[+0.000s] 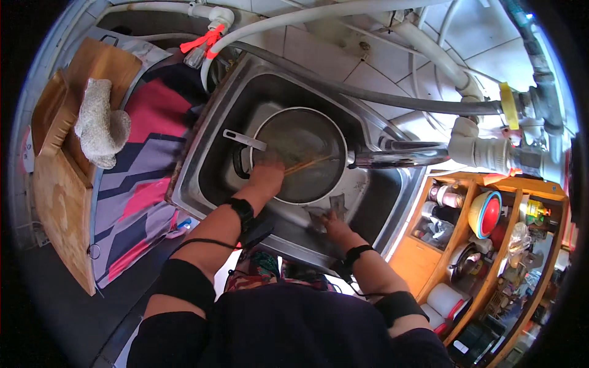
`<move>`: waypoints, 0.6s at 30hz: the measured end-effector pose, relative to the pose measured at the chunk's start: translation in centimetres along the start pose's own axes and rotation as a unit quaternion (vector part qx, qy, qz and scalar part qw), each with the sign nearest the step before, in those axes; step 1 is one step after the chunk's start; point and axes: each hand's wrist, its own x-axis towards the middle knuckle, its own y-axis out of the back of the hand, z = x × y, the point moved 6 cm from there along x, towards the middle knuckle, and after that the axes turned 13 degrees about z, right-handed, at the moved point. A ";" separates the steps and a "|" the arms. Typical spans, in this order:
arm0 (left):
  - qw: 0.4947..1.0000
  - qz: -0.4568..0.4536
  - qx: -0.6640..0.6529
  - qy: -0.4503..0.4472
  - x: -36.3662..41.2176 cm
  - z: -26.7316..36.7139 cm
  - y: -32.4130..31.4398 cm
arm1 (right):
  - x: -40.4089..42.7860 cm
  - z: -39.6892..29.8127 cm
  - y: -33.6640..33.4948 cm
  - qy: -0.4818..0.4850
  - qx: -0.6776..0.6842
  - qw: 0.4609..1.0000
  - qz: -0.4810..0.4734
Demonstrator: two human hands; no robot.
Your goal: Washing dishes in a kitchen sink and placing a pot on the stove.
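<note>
A round pan (317, 186) with a pale rim and cloudy water in it stands in the stainless steel sink (216, 181). My left hand (268, 174) reaches over its near-left side, its fingers blurred. Thin wooden chopsticks (306, 165) lie across the water and run up to that hand; whether it grips them I cannot tell. A flat metal utensil handle (243, 139) with a slot juts over the rim beside a dark loop handle (238, 162). Lower right, my right hand (338, 230) holds a wet grey cloth (338, 207) against the sink's floor.
A chrome faucet (400, 157) reaches in from the right. A grey hose (391, 96) crosses behind the sink. Left are a patterned cloth (156, 110), wooden boards (60, 198) and a pale towel (99, 124). Wooden shelves (416, 257) with bowls and jars stand right.
</note>
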 end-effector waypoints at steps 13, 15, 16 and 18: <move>0.496 -0.183 -0.730 0.433 -7.5 -0.4 0.6 | 5.8 -10.2 19.6 0.058 0.413 0.881 0.224; 0.456 -0.191 -0.739 0.457 -7.4 -0.2 0.7 | 6.8 -14.3 20.3 0.199 0.112 0.901 0.368; 0.463 -0.184 -0.740 0.451 -7.2 -0.3 0.8 | 7.5 -15.3 19.3 0.199 0.114 0.901 0.368; 0.472 -0.171 -0.739 0.449 -7.1 -0.6 0.4 | 9.7 -16.9 16.7 0.148 0.115 0.945 0.268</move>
